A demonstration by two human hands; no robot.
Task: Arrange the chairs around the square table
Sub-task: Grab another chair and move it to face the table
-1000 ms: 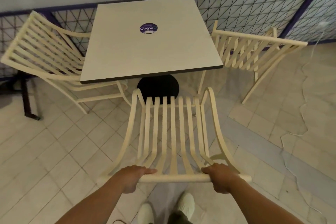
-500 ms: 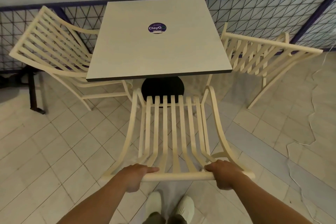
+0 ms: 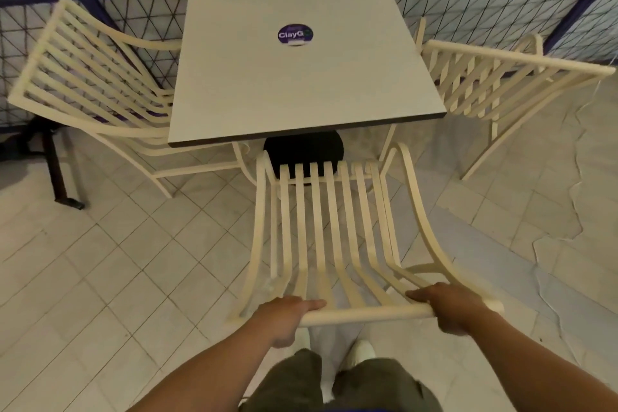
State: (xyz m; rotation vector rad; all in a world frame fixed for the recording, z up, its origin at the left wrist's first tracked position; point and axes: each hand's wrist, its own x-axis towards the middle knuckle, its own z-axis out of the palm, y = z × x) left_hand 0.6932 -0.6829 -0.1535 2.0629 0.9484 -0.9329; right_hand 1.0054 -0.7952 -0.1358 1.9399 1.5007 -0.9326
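Table top [image 3: 301, 84] looked matt, pale grey laminate, dark edge band. Sticker [image 3: 295, 34] at table centre was glossy, purple. Base [image 3: 302, 150] under table was matt black. Near chair [image 3: 368, 313], left chair [image 3: 36, 48], right chair [image 3: 518, 57] at table sides had smooth cream slats with satin paint. Floor tiles [image 3: 133, 261] around table were pale, dull. Mesh [image 3: 485, 0] behind table was thin dark wire.

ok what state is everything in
square table, standing, round sticker on top
near chair, upright facing the table's near edge, whole seat showing
left chair, upright, seat partly under the table's left edge
right chair, upright at the table's right side
left hand, grips near chair's back
right hand, grips it too
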